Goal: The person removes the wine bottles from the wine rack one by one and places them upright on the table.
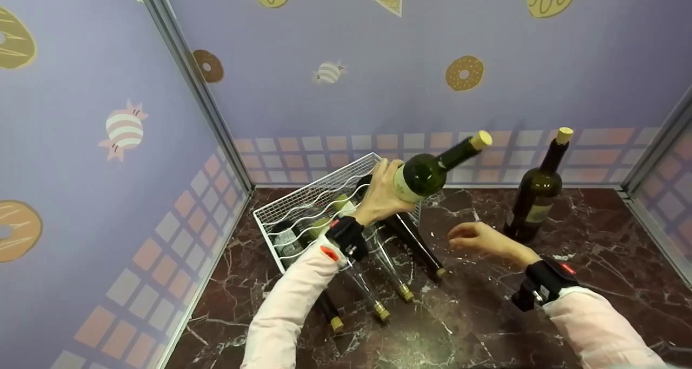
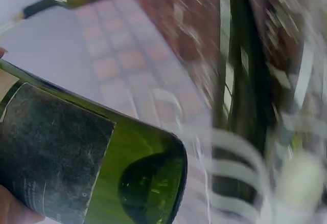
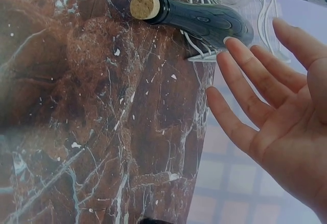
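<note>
My left hand (image 1: 381,193) grips a green corked wine bottle (image 1: 424,175) around its labelled body, above the rack. The bottle tilts, its cork up and to the right; its base and dark back label show in the left wrist view. Below it, a white wire wine rack (image 1: 319,188) holds several bottles lying with their corks toward me, among them a dark bottle (image 1: 415,242) at the right end. My right hand (image 1: 481,238) hovers over the table with relaxed fingers, touching nothing. In the right wrist view, its fingers (image 3: 260,81) are spread near the dark bottle's neck.
A second dark corked wine bottle (image 1: 535,196) stands upright on the right, just behind my right hand. The dark marbled tabletop (image 1: 411,331) meets patterned walls at the back and left. The rack sits close to the back left corner.
</note>
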